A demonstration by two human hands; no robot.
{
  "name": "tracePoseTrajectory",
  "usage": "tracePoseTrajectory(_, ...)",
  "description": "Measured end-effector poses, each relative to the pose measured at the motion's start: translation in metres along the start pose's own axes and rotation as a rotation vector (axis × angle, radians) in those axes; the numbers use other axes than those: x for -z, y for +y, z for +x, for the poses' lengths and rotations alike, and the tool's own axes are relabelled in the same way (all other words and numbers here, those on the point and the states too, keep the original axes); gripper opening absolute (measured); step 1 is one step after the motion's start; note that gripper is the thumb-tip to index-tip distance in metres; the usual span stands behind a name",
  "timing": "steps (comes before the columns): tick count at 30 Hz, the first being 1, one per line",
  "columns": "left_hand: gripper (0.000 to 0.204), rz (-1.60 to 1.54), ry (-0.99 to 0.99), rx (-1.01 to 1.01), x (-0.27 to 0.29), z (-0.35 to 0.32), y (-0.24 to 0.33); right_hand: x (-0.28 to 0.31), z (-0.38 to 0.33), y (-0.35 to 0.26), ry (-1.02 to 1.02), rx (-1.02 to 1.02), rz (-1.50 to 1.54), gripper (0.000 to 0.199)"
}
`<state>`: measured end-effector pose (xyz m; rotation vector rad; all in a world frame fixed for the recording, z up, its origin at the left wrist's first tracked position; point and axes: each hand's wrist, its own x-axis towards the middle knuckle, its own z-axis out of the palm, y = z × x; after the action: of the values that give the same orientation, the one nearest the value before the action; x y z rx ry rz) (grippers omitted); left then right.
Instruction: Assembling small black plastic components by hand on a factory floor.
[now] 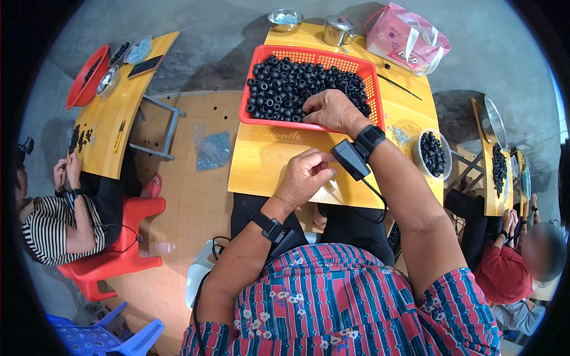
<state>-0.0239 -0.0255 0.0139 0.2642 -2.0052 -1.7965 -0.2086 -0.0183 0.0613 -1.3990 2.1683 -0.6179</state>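
Observation:
A red plastic basket [251, 113] on the yellow table holds a heap of small round black parts [285, 89] with holes through them. My right hand [337, 111] reaches over its near rim, fingers bent down into the heap. Its fingertips are closed together among the parts; what they grip is hidden. Nearer to me, my left hand [306, 178] is above the table's front part, thumb and fingers curled together. Anything in that pinch is too small or covered to name. Both wrists wear black straps, and a black box with a cable hangs at the right one.
A clear tub [432, 154] of black parts stands right, near loose silvery pieces [399, 135]. Behind are a metal bowl [285, 21], a lidded metal cup [338, 31] and a pink bag [408, 38]. A thin dark rod [399, 86] lies beside the basket. People work at both side tables.

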Motion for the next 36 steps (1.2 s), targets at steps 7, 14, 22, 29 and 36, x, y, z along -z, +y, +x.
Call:
tracePoseTrajectory(7, 0.021, -0.17, 0.005, 0.039, -0.001, -0.002, -0.006, 0.009, -0.037, -0.003, 0.231, 0.169, 0.215, 0.025)
tracePoseTrajectory(14, 0.026, -0.292, 0.008, 0.139, 0.008, -0.003, -0.018, 0.0, -0.094, -0.009, 0.319, 0.269, 0.319, 0.024)
tracePoseTrajectory(22, 0.035, -0.504, -0.001, 0.193, 0.011, -0.001, -0.025, -0.023, -0.118, -0.002, 0.296, 0.269, 0.389, 0.023)
tracePoseTrajectory(29, 0.025, -0.716, -0.04, 0.256, 0.014, 0.0, -0.03, -0.038, -0.119, 0.011, 0.365, 0.305, 0.437, 0.029)
tracePoseTrajectory(36, 0.021, -0.725, -0.067, 0.239, 0.014, 0.001, -0.028, -0.034, -0.124, 0.007, 0.405, 0.308, 0.343, 0.027)
